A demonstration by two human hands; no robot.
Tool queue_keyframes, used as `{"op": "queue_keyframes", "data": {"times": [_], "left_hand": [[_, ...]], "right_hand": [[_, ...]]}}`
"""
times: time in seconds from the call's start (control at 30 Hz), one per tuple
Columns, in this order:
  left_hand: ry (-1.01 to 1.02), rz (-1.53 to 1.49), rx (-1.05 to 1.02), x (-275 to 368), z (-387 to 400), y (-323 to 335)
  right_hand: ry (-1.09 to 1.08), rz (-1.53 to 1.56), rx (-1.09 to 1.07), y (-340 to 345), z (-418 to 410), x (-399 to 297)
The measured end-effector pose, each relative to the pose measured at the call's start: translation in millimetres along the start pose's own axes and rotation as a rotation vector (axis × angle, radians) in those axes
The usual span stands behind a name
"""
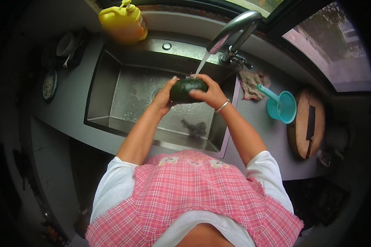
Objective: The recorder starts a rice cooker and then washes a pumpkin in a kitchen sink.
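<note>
Between my two hands is a smooth, dark green gourd or squash (187,92), held over the stainless steel sink (136,102). My left hand (163,98) cups its left end. My right hand (212,92) grips the right end, with the thumb across the near side. Water (201,65) runs from the curved chrome faucet (235,29) onto the far side of the gourd. Below, on the sink floor, lies a dark crumpled scrap (195,127) that I cannot identify.
On the right counter are a rag (254,85), a turquoise dipper (283,108) and a round wooden chopping block (301,123) bearing a cleaver (311,123). A yellow pump jug (123,24) stands behind the sink. Leftward sit a dish of pale food (50,85) and a bowl (66,44).
</note>
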State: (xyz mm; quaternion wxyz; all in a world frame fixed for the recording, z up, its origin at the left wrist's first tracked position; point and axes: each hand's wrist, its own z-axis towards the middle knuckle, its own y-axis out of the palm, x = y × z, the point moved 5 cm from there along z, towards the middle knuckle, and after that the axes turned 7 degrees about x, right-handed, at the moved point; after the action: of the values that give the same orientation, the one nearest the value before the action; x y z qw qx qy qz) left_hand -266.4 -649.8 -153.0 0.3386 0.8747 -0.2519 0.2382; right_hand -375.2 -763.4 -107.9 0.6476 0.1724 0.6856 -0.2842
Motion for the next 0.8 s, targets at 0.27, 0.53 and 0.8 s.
{"op": "queue_keyframes", "data": {"times": [0.27,0.53,0.8], "left_hand": [[0.662,0.440,-0.043,11.2,-22.5,31.7],[0.231,-0.047,0.095,1.1,-0.1,14.7],[0.287,-0.012,0.044,4.9,-12.9,11.2]], "right_hand": [[0.603,0.597,0.273,-21.9,-2.2,56.4],[-0.728,-0.931,0.210,18.9,-5.7,-53.7],[0.307,0.218,-0.308,3.2,22.9,8.1]]}}
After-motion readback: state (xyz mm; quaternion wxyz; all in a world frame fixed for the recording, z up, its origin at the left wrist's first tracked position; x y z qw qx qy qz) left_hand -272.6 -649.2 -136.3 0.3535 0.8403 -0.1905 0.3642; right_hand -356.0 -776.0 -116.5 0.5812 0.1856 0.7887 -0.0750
